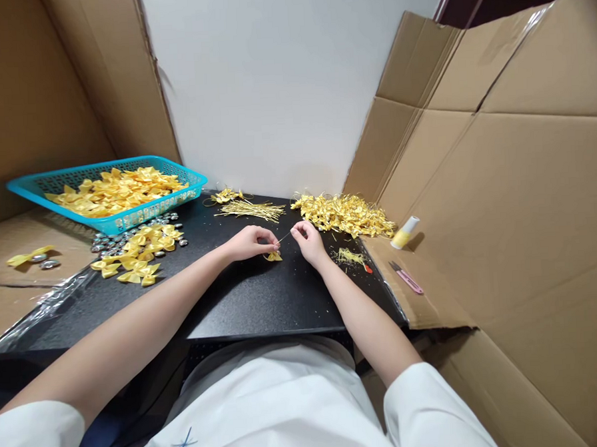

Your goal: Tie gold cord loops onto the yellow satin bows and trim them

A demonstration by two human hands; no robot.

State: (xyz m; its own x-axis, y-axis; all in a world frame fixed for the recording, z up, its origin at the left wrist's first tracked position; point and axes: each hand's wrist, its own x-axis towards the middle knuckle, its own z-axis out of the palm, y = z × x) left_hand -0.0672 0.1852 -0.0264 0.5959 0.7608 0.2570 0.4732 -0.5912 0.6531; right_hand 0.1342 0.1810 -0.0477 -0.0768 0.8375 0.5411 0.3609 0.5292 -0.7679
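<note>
Over the middle of the black table, my left hand (253,242) is closed in a pinch at a small yellow ribbon bow (273,256), which shows just below the fingertips. A thin gold cord (284,237) runs from there to my right hand (308,243), whose thumb and finger are pinched on its other end. The cord looks straight between the two hands. Part of the bow is hidden by my left fingers. Behind my hands lies a bundle of gold cords (252,210), and to the right of it a heap of yellow bows with cords (345,214).
A turquoise basket (116,224) of yellow bows stands at the back left. Before it lie loose bows (140,274) and shiny metallic pieces (104,244). Cord scraps (349,255), pink thread snips (406,278) and a thread spool (404,233) are at right. Cardboard walls (517,192) flank the table.
</note>
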